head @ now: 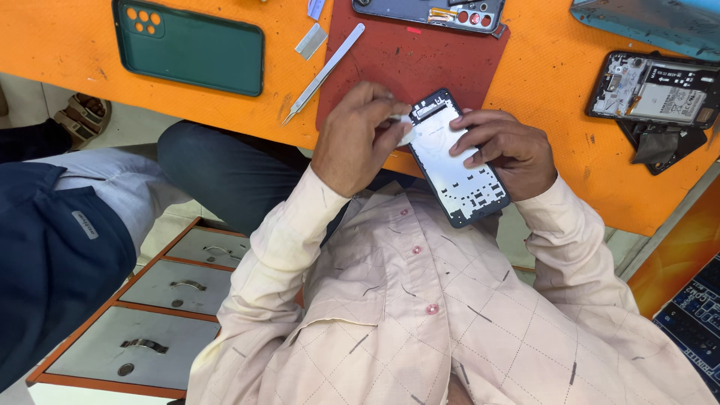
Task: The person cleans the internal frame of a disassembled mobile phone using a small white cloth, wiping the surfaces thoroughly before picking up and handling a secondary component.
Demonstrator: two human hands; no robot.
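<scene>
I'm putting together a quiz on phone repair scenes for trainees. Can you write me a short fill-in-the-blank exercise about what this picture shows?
1. The right hand steadies an opened phone frame at the edge of the ____ coloured table.
2. The left hand presses a small white ____ against the frame's edge.
3. The metal tweezers lie partly on the dark ____ mat.
4. The phone case at the far left is ____.

Missing words: orange; pick; red; green
</scene>
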